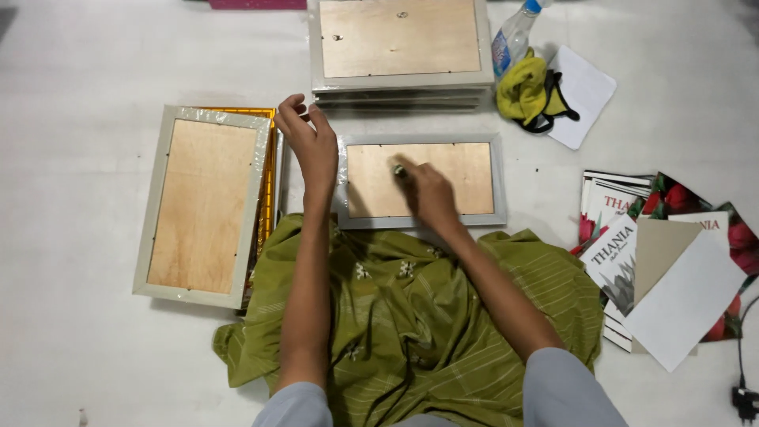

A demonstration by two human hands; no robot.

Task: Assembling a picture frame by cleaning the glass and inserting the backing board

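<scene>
Fingers (403, 171) of the right hand (429, 194) pinch a small tool on the frame (419, 181) — stiff, probably breakable, best held by its edges. Left hand (310, 141) — fingers curled — steadies its corner.

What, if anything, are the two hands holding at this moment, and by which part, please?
The left hand steadies the picture frame at its upper left corner. The right hand pinches a small object, too small to identify, in its fingers over the frame's wooden backing.

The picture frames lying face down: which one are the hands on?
The single frame directly before the person, under both hands; the others lie stacked.
</scene>
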